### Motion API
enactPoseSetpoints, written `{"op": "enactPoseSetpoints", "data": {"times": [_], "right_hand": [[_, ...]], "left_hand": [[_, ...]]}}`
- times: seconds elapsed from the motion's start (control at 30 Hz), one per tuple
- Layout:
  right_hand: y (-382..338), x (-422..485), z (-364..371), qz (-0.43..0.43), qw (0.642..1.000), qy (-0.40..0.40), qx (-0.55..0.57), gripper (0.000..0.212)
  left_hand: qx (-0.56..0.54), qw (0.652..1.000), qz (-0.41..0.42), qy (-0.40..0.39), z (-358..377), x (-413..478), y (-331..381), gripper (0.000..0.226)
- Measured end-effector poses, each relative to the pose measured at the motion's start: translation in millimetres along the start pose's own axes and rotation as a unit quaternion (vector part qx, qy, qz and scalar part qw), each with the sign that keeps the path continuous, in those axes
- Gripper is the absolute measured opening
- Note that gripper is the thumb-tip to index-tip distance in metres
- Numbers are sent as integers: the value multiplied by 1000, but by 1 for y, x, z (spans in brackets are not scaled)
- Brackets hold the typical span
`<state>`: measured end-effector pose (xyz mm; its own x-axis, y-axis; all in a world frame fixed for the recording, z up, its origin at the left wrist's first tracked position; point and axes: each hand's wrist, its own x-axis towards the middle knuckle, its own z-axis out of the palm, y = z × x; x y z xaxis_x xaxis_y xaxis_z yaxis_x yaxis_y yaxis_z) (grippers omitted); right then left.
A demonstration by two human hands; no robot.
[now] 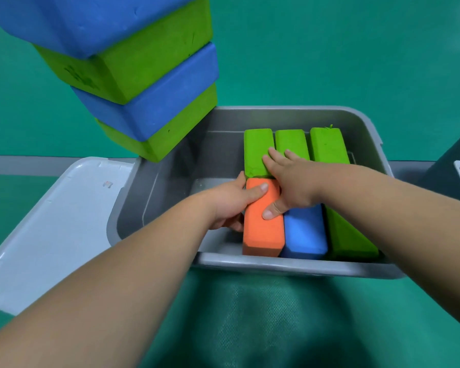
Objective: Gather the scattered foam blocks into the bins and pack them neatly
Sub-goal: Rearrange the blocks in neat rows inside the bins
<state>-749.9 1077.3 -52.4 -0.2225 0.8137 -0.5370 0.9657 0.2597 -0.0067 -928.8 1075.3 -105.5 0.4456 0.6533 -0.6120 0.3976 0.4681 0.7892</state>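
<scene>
The left hand (231,200) holds the orange foam block (263,229) by its side. The right hand (290,181) lies flat on top. The block looks light and squishy, so hold its long sides.

Playroom, likely: green floor mat (329,49), foam blocks (149,75)

My only camera rides on my head, wide-angle, facing forward and steeply down into the grey bin (290,264) from close above; the bin's near rim crosses below frame centre.
</scene>
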Motion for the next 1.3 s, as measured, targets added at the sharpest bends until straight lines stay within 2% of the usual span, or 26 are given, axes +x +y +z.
{"op": "enactPoseSetpoints", "data": {"times": [0.33, 0.5, 0.57, 0.7, 0.83, 1.0, 1.13, 1.3], "right_hand": [[-1, -4, 0, 6, 1000, 7, 2, 143], [-9, -20, -7, 27, 999, 20, 1, 141], [-13, -30, -11, 56, 998, 27, 7, 128], [-22, -52, -3, 91, 993, 66, 26, 75], [-24, -74, -1, 96, 992, 72, 29, 55], [-28, -94, -38, 100, 977, 173, 80, 53], [-42, -98, -78, 65, 951, 273, 127, 43], [-66, -105, -115, 20, 906, 381, 185, 35]], "left_hand": [[38, 998, 24, 43, 5, -6, 4, 43], [138, 976, 68, 154, 15, -17, 16, 32], [201, 959, 91, 177, 20, -23, 20, 31], [281, 942, 91, 158, 19, -44, 27, 28], [312, 938, 72, 134, 8, -68, 35, 23], [253, 944, 112, 178, -3, -102, 56, 3], [182, 940, 146, 249, -14, -129, 76, 20], [135, 909, 195, 341, -39, -162, 92, 22]]}}
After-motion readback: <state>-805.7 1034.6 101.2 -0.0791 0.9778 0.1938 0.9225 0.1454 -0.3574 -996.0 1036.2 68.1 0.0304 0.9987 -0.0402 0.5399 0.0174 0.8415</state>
